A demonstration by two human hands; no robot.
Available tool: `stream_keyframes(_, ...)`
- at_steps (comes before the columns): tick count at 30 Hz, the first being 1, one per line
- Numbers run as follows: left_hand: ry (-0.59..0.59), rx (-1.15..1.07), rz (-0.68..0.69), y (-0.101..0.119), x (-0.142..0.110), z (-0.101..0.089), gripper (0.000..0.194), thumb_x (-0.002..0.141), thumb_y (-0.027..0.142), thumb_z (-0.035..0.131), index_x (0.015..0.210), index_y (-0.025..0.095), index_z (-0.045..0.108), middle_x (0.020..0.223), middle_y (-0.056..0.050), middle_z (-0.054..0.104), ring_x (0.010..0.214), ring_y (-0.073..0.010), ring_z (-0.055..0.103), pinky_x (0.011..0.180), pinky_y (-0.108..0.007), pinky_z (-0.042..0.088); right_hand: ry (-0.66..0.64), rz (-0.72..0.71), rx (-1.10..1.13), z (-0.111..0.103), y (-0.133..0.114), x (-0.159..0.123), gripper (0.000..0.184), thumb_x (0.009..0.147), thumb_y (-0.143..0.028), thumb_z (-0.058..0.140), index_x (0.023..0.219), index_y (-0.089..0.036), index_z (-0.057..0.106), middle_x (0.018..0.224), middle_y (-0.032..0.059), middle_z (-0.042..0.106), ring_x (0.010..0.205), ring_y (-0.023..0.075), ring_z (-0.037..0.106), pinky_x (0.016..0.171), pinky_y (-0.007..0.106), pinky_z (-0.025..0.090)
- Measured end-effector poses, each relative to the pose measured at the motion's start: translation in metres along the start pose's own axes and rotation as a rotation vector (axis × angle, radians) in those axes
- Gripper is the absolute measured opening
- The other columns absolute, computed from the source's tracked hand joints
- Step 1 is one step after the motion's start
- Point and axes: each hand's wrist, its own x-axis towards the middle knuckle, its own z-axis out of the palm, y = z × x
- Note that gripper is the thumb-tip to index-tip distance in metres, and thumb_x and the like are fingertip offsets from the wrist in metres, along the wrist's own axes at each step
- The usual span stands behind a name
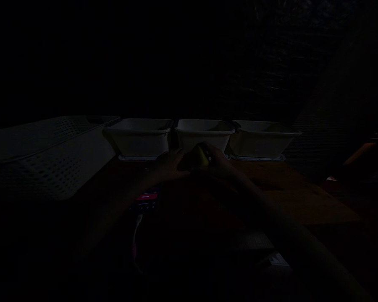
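We see three pale rectangular tubs (204, 133) just beyond our hands, contents lost in darkness. Our left hand (168, 165) and right hand (219, 163) meet around a small rounded yellowish object (199, 157); grip unclear. A perforated basket (47, 155) lies leftward.

My one head-worn view looks forward and down across the dim brown wooden surface (290, 188), close in, facing three pale rectangular plastic tubs (204, 136) lined along its far edge.
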Motion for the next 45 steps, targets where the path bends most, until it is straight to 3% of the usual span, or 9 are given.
stream_keyframes(20,-0.010,-0.030,-0.075,0.003,0.000,-0.001,0.060,0.070,0.045,0.064,0.120,0.020,0.043,0.120,-0.011,0.053,0.103,-0.0265,0.055,0.076,-0.033,0.046,-0.051,0.001,0.046,-0.001,0.002,-0.001,0.069,0.062,-0.044,0.071,0.119,-0.016,0.045,0.113,0.0131,0.056,0.100,0.0244,0.055,0.084,0.038,0.047)
stream_keyframes(32,-0.015,-0.042,-0.048,0.005,-0.001,-0.003,0.055,0.072,0.044,0.062,0.118,0.019,0.044,0.118,-0.011,0.053,0.100,-0.0258,0.056,0.073,-0.031,0.045,-0.041,0.003,0.026,-0.003,-0.003,-0.001,0.071,0.060,-0.047,0.072,0.119,-0.017,0.046,0.115,0.0135,0.056,0.102,0.0253,0.056,0.085,0.039,0.047)
stream_keyframes(39,-0.023,-0.078,-0.068,0.004,-0.001,-0.003,0.062,0.068,0.050,0.063,0.119,0.020,0.044,0.118,-0.011,0.053,0.101,-0.0262,0.055,0.074,-0.033,0.045,-0.099,0.081,0.070,-0.001,-0.005,-0.003,0.090,0.059,-0.051,0.072,0.134,-0.022,0.032,0.127,0.0130,0.049,0.113,0.0273,0.050,0.091,0.044,0.044)
stream_keyframes(45,0.034,-0.021,-0.021,0.000,0.000,0.000,0.064,0.067,0.047,0.066,0.119,0.018,0.044,0.123,-0.012,0.048,0.109,-0.0279,0.050,0.085,-0.038,0.042,-0.049,0.055,0.065,-0.003,-0.005,-0.002,0.075,0.056,-0.048,0.075,0.119,-0.018,0.045,0.115,0.0120,0.056,0.100,0.0251,0.056,0.083,0.039,0.048)
